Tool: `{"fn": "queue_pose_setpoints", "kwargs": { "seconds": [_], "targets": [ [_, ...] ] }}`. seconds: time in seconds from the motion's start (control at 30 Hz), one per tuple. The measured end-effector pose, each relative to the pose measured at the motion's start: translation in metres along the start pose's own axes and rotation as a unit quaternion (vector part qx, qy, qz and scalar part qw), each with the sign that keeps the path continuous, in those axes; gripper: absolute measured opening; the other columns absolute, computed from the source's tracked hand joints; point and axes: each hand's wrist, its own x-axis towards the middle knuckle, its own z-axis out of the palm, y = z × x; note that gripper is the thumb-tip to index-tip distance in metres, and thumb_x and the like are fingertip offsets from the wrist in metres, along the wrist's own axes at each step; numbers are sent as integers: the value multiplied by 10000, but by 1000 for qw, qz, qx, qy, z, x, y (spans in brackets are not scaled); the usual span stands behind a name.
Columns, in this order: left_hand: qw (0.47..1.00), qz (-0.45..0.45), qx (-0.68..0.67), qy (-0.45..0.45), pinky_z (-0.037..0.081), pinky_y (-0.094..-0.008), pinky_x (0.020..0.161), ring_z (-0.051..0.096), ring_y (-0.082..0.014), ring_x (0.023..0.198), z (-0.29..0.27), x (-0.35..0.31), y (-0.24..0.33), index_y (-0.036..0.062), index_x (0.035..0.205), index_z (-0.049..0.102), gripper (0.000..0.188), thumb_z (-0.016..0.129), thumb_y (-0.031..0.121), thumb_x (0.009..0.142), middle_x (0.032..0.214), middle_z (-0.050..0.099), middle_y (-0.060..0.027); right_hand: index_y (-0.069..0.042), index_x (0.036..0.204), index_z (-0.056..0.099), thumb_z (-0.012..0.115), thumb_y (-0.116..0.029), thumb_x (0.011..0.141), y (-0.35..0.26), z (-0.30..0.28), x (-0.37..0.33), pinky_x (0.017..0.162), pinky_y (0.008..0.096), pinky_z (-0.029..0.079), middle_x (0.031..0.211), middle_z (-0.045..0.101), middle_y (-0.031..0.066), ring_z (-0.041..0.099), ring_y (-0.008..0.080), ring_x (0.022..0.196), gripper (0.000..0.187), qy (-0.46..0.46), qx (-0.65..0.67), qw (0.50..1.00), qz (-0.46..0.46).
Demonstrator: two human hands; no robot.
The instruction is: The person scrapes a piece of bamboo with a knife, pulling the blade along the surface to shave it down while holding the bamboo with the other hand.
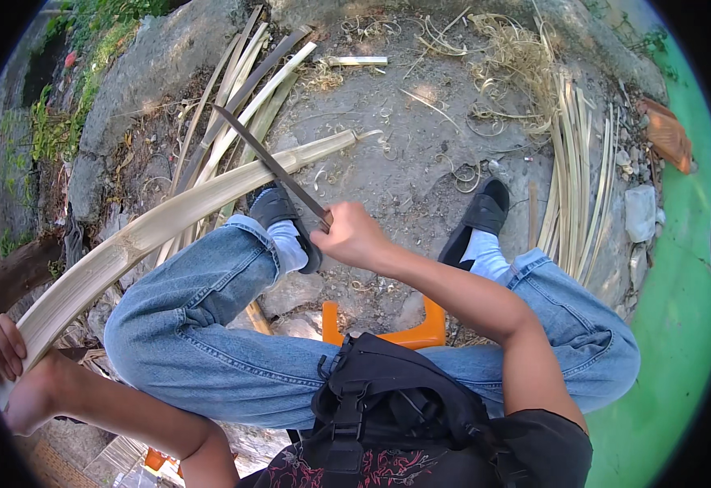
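A long, pale bamboo strip (pixel 168 213) slants across my left knee, its far end tapering near the middle of the ground. My left hand (pixel 12 370) grips the near end of that strip at the far left, fingers wrapped over its edge. In my right hand (pixel 352 236) is the handle end of a long, narrow dark-bladed knife (pixel 270 163); the fist hides the handle itself. The blade crosses over the strip towards its far end, pointing up and left. Whether the edge bites into the bamboo I cannot tell.
Split bamboo lengths (pixel 246 106) lie in a heap at the far left. Thin bamboo strips (pixel 571 179) are bundled at the right, below curly shavings (pixel 518 65). An orange stool (pixel 408 333) shows between my legs. A brick-coloured block (pixel 666 137) lies by the green floor (pixel 673 325).
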Motion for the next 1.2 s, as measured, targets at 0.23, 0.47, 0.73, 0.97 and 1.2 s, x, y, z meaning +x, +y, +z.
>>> {"fn": "queue_pose_setpoints", "kwargs": {
  "seconds": [0.23,0.47,0.73,0.97,1.2],
  "targets": [
    [999,-13,-29,28,189,-237,400,209,-115,440,8,-3,-6,130,593,234,284,447,317,614,510,209,-36,98,659,596,572,-135,677,160,-19,3,582,414,482,639,618,239,629,336,613,235,98,-74,957,262],
    [997,-12,50,55,181,-238,398,201,-116,443,23,-9,0,125,603,234,283,447,311,617,522,205,-35,80,615,584,598,-154,655,59,-6,0,588,407,487,586,588,229,615,317,566,238,69,-37,976,202],
    [999,-1,1,45,180,-244,396,207,-119,446,1,-5,-4,126,603,234,245,409,297,609,524,205,-36,63,742,626,607,-158,670,54,-9,-9,629,397,492,648,601,259,641,360,668,233,16,-82,988,126],
    [999,-9,-34,37,179,-252,397,213,-130,458,0,-7,1,126,602,225,260,390,328,615,533,212,-44,91,735,622,601,-125,668,108,-12,-2,670,402,496,720,631,258,653,357,731,228,37,-94,960,263],
    [999,-19,-42,27,182,-259,397,219,-132,463,-4,-5,-1,122,604,231,275,392,345,613,536,219,-47,20,760,640,606,-162,669,7,-6,-7,661,420,496,714,619,237,616,388,703,207,-16,-110,993,45]
  ]
}}
